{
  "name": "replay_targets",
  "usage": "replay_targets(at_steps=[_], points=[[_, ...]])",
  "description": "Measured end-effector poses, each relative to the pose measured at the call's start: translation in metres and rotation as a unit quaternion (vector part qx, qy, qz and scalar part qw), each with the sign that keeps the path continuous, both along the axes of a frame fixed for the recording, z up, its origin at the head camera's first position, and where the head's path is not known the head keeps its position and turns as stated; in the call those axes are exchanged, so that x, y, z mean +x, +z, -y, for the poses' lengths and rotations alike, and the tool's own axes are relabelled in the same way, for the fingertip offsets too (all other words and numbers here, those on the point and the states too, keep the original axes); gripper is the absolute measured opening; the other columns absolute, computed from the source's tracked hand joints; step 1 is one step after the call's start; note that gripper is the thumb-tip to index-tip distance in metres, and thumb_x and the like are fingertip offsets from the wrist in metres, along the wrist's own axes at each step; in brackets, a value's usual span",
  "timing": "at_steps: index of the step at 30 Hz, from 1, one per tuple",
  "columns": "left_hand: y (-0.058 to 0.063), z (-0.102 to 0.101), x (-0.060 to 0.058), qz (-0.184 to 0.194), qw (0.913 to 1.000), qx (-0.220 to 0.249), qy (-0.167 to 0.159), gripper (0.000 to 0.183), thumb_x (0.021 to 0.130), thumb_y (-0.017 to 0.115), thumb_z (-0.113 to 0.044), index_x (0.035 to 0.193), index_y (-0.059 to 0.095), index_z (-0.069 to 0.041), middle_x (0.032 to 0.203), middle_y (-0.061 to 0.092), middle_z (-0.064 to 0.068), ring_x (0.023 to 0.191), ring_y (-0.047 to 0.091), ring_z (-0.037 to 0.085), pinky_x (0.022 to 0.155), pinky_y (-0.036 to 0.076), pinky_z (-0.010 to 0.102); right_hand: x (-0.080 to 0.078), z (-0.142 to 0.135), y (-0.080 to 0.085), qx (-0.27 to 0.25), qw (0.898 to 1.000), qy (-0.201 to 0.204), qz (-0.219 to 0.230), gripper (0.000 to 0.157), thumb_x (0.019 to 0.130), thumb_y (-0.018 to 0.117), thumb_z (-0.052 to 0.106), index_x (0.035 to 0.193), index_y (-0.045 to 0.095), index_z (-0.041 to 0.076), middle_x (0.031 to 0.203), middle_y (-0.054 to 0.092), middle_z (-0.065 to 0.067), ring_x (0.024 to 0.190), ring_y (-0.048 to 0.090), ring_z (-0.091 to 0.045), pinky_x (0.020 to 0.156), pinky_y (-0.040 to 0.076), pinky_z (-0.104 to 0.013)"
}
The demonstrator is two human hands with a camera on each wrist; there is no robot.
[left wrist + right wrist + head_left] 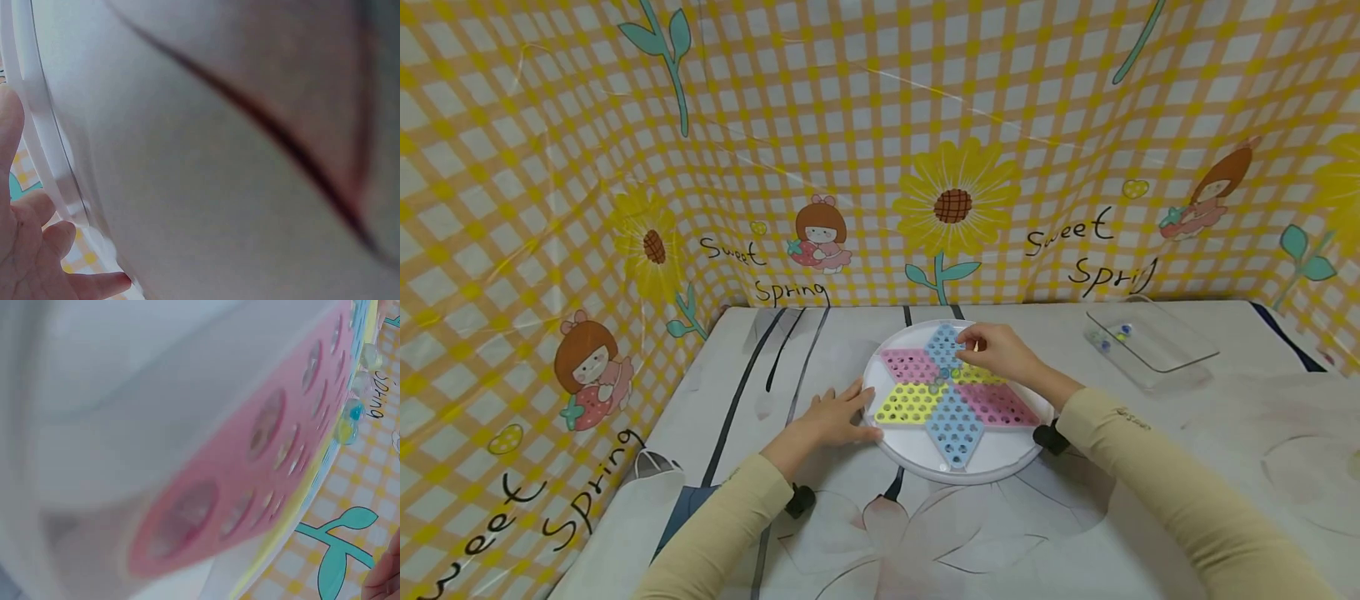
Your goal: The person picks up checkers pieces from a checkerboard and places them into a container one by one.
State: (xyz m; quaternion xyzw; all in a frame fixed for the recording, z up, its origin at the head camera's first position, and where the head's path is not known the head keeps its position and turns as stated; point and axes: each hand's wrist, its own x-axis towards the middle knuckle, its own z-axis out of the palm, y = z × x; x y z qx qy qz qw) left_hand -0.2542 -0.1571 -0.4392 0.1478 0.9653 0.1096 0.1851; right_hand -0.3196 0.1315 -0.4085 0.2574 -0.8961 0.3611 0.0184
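Observation:
A round white Chinese checkers board (891,446) lies on the table, its star of pink, yellow and blue sections full of holes. Several clear glass marbles (943,374) sit around the star's middle; in the right wrist view these marbles (354,410) stand above the surface, some with coloured swirls. My left hand (833,417) rests at the board's left rim, thumb and fingers spread. Above the far blue section (942,342) is my right hand (1000,350), thumb and index fingertips close together. I cannot tell whether a marble is between them.
A clear plastic tray (1183,362) with several marbles (1123,332) stands at the back right. Checked yellow cloth (880,100) hangs behind and left of the table. A dark blue flat item (683,510) lies at the left, partly under my left sleeve.

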Motion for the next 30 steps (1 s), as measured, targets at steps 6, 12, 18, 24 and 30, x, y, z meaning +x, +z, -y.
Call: replay_targets(at_steps=[6, 12, 18, 24, 30], points=[[0.0, 0.001, -0.001, 0.0, 1.0, -0.003, -0.002, 0.081, 0.082, 0.053, -0.06, 0.147, 0.022, -0.024, 0.154, 0.01, 0.001, 0.133, 0.017, 0.049, 0.106, 0.015, 0.061, -0.003, 0.005, 0.002, 0.002, 1.0, 0.007, -0.002, 0.022, 0.083, 0.065, 0.011, 0.097, 0.064, -0.006, 0.075, 0.057, -0.005, 0.066, 0.043, -0.015, 0.055, 0.036, -0.024], [-0.002, 0.001, -0.002, -0.003, 1.0, -0.003, -0.003, 0.081, 0.082, 0.053, -0.06, 0.147, 0.022, -0.024, 0.154, 0.01, 0.001, 0.132, 0.017, 0.05, 0.106, 0.015, 0.061, -0.003, 0.01, 0.002, -0.018, 1.0, 0.002, -0.011, 0.02, 0.082, 0.066, 0.008, 0.096, 0.065, -0.006, 0.074, 0.058, -0.006, 0.065, 0.043, -0.014, 0.055, 0.036, -0.023], [-0.001, 0.0, -0.001, -0.006, 1.0, -0.001, -0.004, 0.081, 0.082, 0.053, -0.06, 0.147, 0.023, -0.023, 0.154, 0.01, 0.002, 0.132, 0.018, 0.05, 0.106, 0.016, 0.061, -0.001, 0.016, -0.002, -0.011, 1.0, -0.004, 0.01, 0.021, 0.083, 0.064, 0.011, 0.096, 0.065, -0.005, 0.075, 0.057, -0.005, 0.065, 0.043, -0.014, 0.057, 0.037, -0.025], [0.0, -0.001, 0.0, -0.003, 1.0, 0.0, -0.004, 0.081, 0.081, 0.054, -0.06, 0.147, 0.022, -0.023, 0.154, 0.011, 0.002, 0.132, 0.017, 0.049, 0.106, 0.016, 0.061, -0.004, 0.015, -0.009, 0.018, 0.999, -0.012, 0.033, 0.022, 0.084, 0.063, 0.012, 0.098, 0.064, -0.005, 0.074, 0.055, -0.005, 0.067, 0.043, -0.016, 0.059, 0.037, -0.027], [-0.001, 0.0, 0.0, 0.001, 1.0, 0.0, -0.001, 0.081, 0.081, 0.054, -0.06, 0.147, 0.022, -0.023, 0.154, 0.01, 0.002, 0.133, 0.017, 0.049, 0.106, 0.015, 0.061, -0.008, 0.009, -0.018, 0.043, 0.997, 0.003, 0.057, 0.024, 0.084, 0.064, 0.011, 0.1, 0.063, -0.007, 0.072, 0.054, -0.005, 0.066, 0.045, -0.014, 0.06, 0.039, -0.027]])
